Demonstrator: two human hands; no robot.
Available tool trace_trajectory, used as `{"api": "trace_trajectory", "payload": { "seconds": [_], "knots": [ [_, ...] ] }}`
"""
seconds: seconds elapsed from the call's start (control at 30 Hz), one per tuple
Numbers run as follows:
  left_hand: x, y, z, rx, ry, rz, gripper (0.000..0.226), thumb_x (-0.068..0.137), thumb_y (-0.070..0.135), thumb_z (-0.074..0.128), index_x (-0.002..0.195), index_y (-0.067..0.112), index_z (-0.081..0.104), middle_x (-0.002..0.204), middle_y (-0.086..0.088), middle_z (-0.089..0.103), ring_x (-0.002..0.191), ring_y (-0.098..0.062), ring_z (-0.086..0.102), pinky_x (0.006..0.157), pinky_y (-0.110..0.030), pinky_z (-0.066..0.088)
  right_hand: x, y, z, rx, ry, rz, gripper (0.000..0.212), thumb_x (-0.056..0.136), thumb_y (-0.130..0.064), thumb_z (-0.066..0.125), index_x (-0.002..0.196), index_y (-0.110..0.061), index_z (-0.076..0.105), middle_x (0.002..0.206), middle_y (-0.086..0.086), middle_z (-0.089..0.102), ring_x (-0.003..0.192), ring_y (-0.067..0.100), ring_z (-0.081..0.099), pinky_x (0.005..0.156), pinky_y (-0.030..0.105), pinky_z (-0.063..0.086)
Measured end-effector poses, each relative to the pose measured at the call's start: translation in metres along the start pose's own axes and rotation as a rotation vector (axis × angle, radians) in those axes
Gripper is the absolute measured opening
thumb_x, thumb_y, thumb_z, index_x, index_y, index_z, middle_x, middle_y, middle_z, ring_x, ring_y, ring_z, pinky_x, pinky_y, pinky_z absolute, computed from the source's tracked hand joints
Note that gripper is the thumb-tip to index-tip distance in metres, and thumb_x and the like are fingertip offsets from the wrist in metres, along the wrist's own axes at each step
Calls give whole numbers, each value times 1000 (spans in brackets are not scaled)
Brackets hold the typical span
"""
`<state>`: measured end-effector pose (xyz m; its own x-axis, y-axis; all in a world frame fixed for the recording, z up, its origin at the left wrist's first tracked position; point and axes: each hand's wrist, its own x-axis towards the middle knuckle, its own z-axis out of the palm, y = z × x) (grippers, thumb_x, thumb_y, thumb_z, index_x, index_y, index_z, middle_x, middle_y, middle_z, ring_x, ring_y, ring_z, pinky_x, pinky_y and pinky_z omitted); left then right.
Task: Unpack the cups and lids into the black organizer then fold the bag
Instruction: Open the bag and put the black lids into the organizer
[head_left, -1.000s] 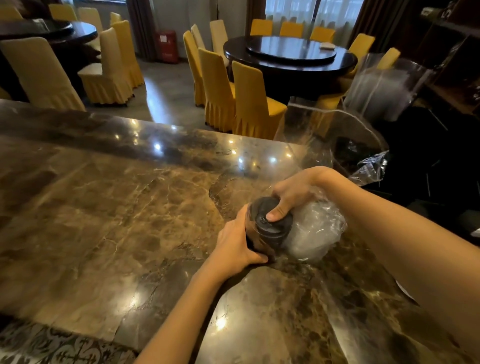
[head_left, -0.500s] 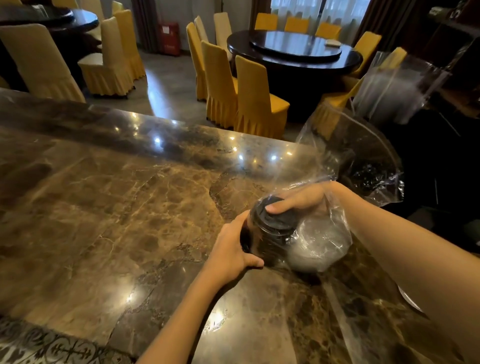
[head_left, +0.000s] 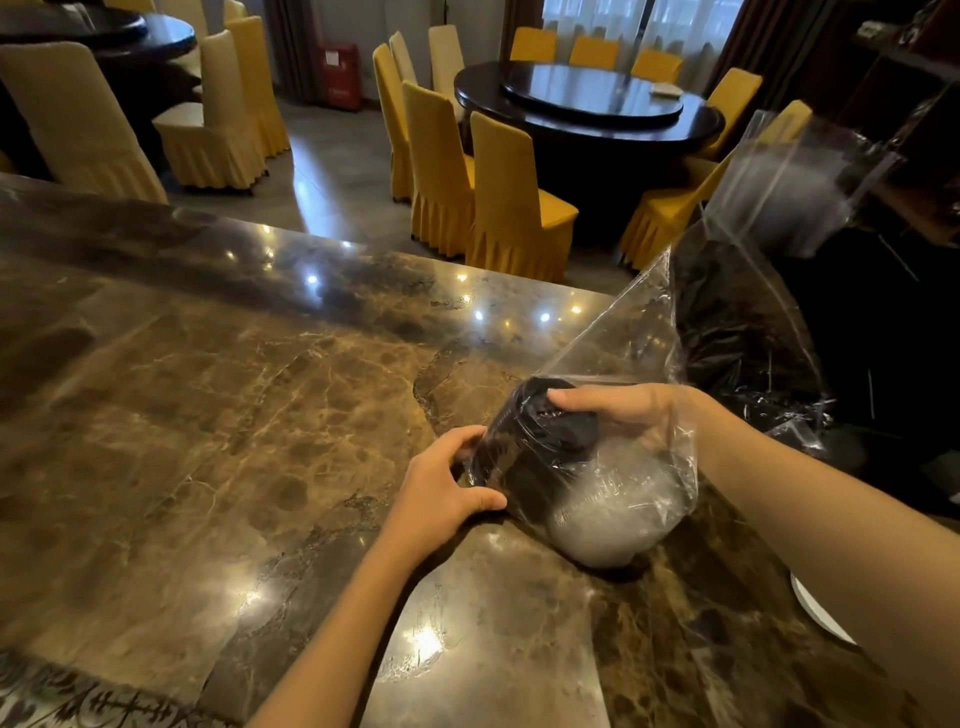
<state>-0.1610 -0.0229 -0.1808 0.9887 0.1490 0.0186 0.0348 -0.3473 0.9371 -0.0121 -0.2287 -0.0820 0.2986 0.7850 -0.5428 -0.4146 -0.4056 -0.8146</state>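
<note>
**Lids and cups inside crinkly bag, both hands on the load**

Plastic of the clear bag (head_left: 623, 338) looked thin, slick and noisy, the sort that slides over whatever it wraps. It lay on the marble counter (head_left: 234, 415) near its right edge, its open end rising loosely toward the far right. Inside sat a stack of black lids (head_left: 540, 441), tilted, with pale translucent cups (head_left: 613, 514) below and beside it, resting on the stone.

The right hand (head_left: 628, 410) was inside the bag, fingers curled over the top lid and closed on it. The left hand (head_left: 441, 488) pressed the stack from outside through the film, thumb (head_left: 483, 503) along its lower side, gripping bag and lids together.

Lids and cups would likely be light and a little flexible, easily dented if squeezed hard, and the nested stack could slip apart. Holding the stack around its sides, not by one rim, seemed safest. No black organizer could be clearly made out; dark shapes at right were too dim to tell.
</note>
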Motion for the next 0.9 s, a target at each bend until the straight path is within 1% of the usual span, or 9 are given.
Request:
{"api": "trace_trajectory", "payload": {
  "seconds": [0.1,0.23,0.33,0.4,0.47,0.57,0.77,0.83,0.9],
  "knots": [
    [1,-1,-1,-16,-2,10,77,56,34,89,127,40,59,121,17,69,115,-1,64,103,-41,51,-1,-4,6,0,7,-24,65,62,-42,91,116,-14,69,113,10,75,104,26,70,96,43,54],
    [-1,2,-1,6,-24,2,77,54,46,86,124,54,56,120,24,67,114,4,61,100,-28,49,-2,-7,8,-59,-1,-22,84,58,-48,91,126,-10,59,121,14,70,114,32,63,103,49,46],
    [-4,7,-3,16,-39,12,71,56,45,84,113,71,50,115,35,64,109,10,60,88,-6,43,-4,-6,8,-19,-23,-42,66,62,-44,90,117,-17,67,116,10,73,108,27,68,96,44,53],
    [-6,9,-3,19,-41,24,70,58,43,83,113,71,50,114,37,62,107,11,60,83,-1,44,-7,-5,9,-7,-46,-61,53,68,-42,87,113,-19,71,113,8,74,104,24,70,89,39,56],
    [-6,7,-3,7,-40,32,70,60,41,84,119,62,54,112,32,65,105,8,61,84,-4,45,-7,-4,10,22,-40,-72,49,72,-38,85,115,-18,72,115,10,73,106,25,69,90,40,55],
    [-5,2,-2,-43,-29,18,70,64,30,88,127,40,60,108,17,71,102,0,66,89,-17,52,-9,-2,9,61,-34,-109,44,78,-34,81,117,-18,71,117,10,72,108,26,68,94,42,53],
    [-3,0,-7,-293,46,-53,41,78,7,83,111,19,64,100,-3,76,95,-20,73,82,-32,61,-16,5,6,200,21,-157,43,71,-31,87,111,-18,76,113,12,75,104,27,71,91,46,57],
    [-1,1,-9,-363,55,-89,24,84,6,77,105,11,66,89,-13,76,83,-27,75,74,-32,62,-17,5,6,198,77,-141,50,62,-35,92,108,-19,77,113,13,74,104,29,70,96,50,53],
    [1,1,-8,-385,42,-114,6,91,7,71,95,5,67,74,-15,74,61,-23,70,60,-31,59,-16,5,7,182,121,-124,56,59,-36,94,109,-18,75,114,13,74,105,29,70,95,49,54]
  ]
}}
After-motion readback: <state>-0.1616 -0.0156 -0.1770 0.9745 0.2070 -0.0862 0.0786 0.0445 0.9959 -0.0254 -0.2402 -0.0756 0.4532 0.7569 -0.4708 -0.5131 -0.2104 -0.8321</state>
